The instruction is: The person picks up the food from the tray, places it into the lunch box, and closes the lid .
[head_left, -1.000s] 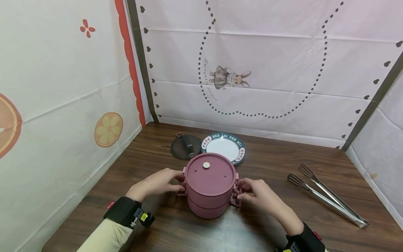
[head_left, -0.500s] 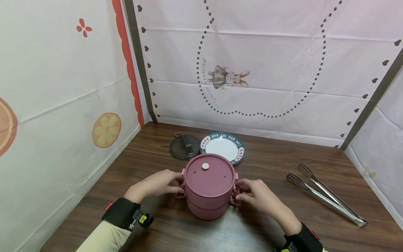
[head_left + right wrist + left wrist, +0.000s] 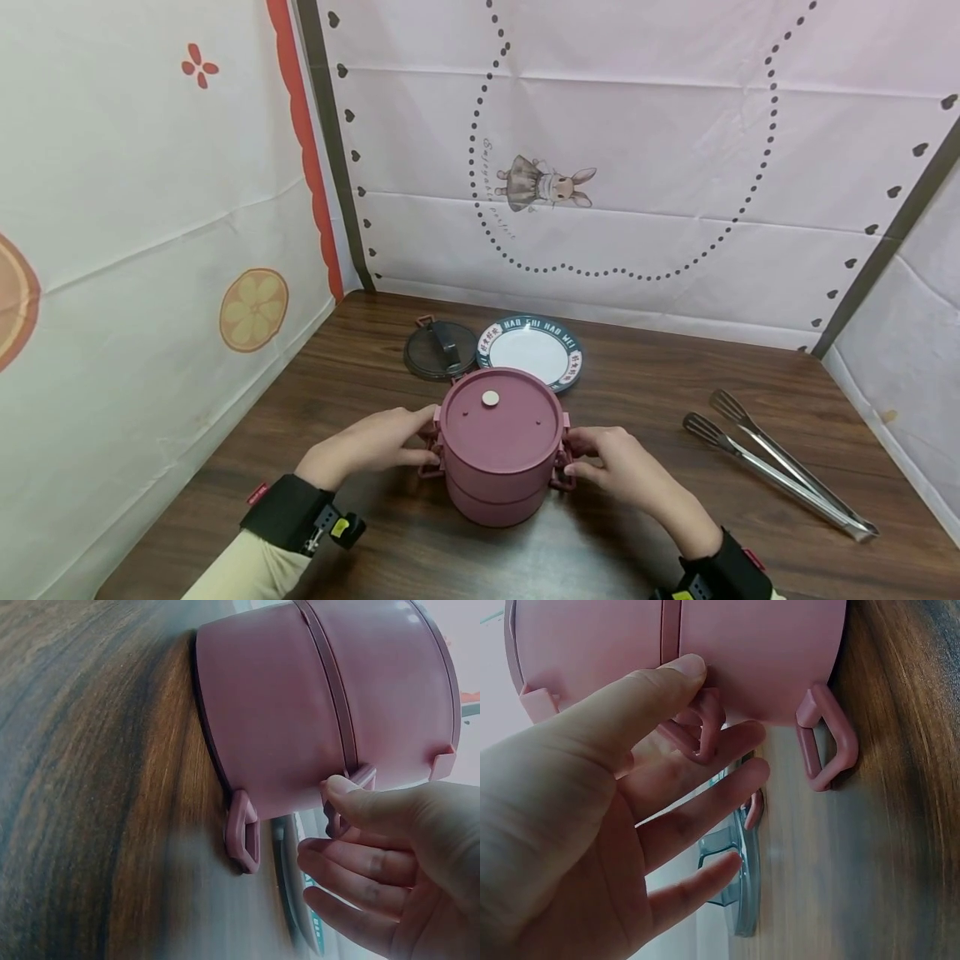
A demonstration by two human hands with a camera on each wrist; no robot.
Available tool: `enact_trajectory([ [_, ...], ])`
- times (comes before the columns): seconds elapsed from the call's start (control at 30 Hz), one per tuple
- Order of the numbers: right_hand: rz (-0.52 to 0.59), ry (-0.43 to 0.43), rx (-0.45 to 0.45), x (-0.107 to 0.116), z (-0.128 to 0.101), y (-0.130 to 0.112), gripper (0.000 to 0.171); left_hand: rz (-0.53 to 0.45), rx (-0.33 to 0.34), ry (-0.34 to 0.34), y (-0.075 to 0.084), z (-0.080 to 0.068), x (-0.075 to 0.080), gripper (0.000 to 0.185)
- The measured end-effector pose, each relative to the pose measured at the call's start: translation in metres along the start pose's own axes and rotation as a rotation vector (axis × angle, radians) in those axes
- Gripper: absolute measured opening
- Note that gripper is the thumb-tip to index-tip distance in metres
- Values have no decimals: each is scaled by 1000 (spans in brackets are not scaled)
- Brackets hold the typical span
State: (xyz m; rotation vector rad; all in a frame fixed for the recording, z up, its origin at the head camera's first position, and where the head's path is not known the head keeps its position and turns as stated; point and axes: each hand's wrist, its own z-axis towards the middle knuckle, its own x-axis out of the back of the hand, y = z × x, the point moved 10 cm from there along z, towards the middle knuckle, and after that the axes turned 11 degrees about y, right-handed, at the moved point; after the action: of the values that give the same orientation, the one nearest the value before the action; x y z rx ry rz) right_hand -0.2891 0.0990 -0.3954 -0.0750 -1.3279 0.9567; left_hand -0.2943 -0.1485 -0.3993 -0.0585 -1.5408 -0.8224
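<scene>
Two hands are working at opposite sides of a round, dusty-pink plastic stacked lunch box (image 3: 500,454), which is standing upright on the dark brown wooden table (image 3: 645,392), near its front edge and roughly midway between the side walls. We are seeing our left hand (image 3: 372,443) pressing against the box's left side; in the left wrist view the thumb is lying straight along the pink wall while the index finger is hooking under the upper pink clasp loop (image 3: 703,727), so the grip is only partly closed, pinching that loop. The lower clasp loop (image 3: 823,739) on the same side is hanging free, touched by nothing.

Our right hand (image 3: 624,468) is mirroring this on the other side. From the right wrist view, the thumb and curled fingers are nipping the upper right-hand clasp (image 3: 346,796), and the lower loop (image 3: 244,829) is sticking out untouched beside the table surface (the other fingers are curling loosely below, holding nothing that we can make out).

Behind the box, a white round plate with a dark green lettered rim (image 3: 530,350) is lying flat, and just beside it on the left a dark grey round lid with a folding handle (image 3: 439,350) is resting. Well apart on the right, a pair of stainless steel tongs (image 3: 772,465) is lying on the wood.
</scene>
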Motion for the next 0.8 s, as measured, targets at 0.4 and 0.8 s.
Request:
enact_trajectory([
  [0.4, 18, -1, 4, -6, 0, 2, 26, 57, 23, 4, 0, 2, -4, 23],
  [0.8, 5, 10, 45, -7, 1, -3, 20, 82, 49, 17, -1, 4, -6, 26],
])
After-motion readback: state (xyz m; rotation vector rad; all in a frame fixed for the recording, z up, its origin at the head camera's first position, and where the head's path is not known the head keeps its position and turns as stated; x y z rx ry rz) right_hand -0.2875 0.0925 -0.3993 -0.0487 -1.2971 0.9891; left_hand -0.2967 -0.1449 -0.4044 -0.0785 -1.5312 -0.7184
